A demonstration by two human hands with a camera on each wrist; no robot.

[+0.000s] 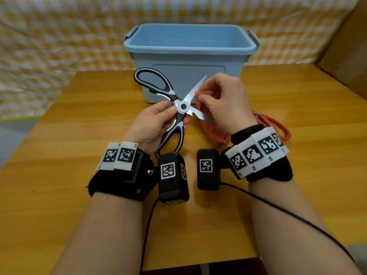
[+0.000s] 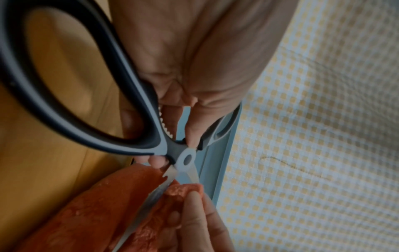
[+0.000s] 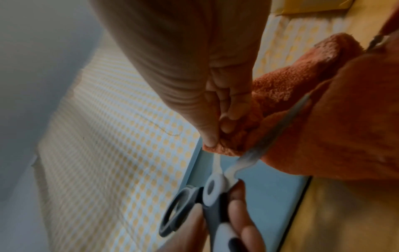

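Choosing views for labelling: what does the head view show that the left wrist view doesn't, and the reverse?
Only head: the red scissors lying on the table to the right, the blue box's open top, and both marker wristbands.
Only left wrist: left fingertips under the pivot, and the lower blade running across the cloth, hidden from the head view by the right hand.
Both: left hand holding the open black-and-white scissors, and right hand pinching the orange cloth at a blade.
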